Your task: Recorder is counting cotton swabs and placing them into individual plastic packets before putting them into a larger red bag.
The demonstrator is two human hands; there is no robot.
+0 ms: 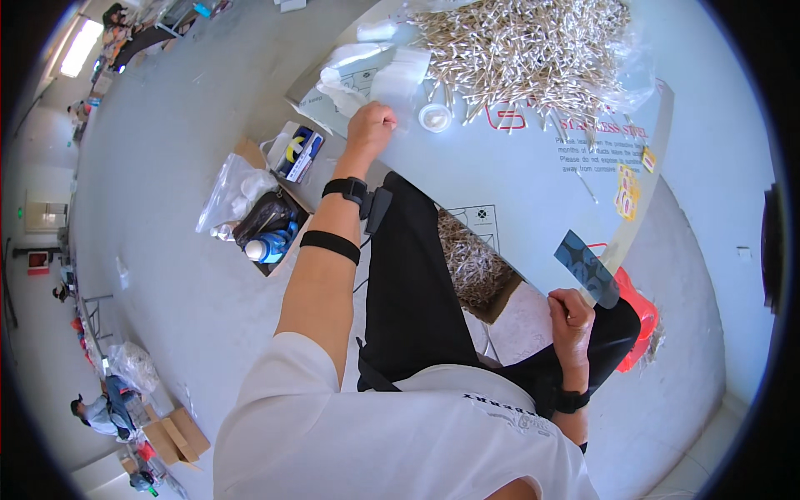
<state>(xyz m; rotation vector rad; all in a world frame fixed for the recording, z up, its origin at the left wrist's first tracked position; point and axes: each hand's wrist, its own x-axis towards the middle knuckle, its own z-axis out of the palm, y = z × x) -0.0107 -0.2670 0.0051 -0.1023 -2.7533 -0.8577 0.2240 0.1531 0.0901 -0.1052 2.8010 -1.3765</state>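
A large heap of cotton swabs (525, 54) lies on the far part of the pale-blue tabletop (500, 192). My left hand (371, 129) is closed near the table's left edge, beside clear plastic bags (400, 79); whatever its fingers hold is hidden. Right of it stands a small round clear container (434, 117). My right hand (572, 321) is closed at the table's near right edge. It is next to the lower end of a dark blue patterned sheet (583, 265); I cannot tell whether the fingers grip it. Yellow printed labels (627, 193) lie farther right.
Below the table, between my legs, a cardboard box (479, 267) holds many swabs. A red plastic bag (637, 321) hangs by my right knee. On the floor to my left sits an open carton (279, 225) with bags and a blue bottle. Other people (107, 412) are far left.
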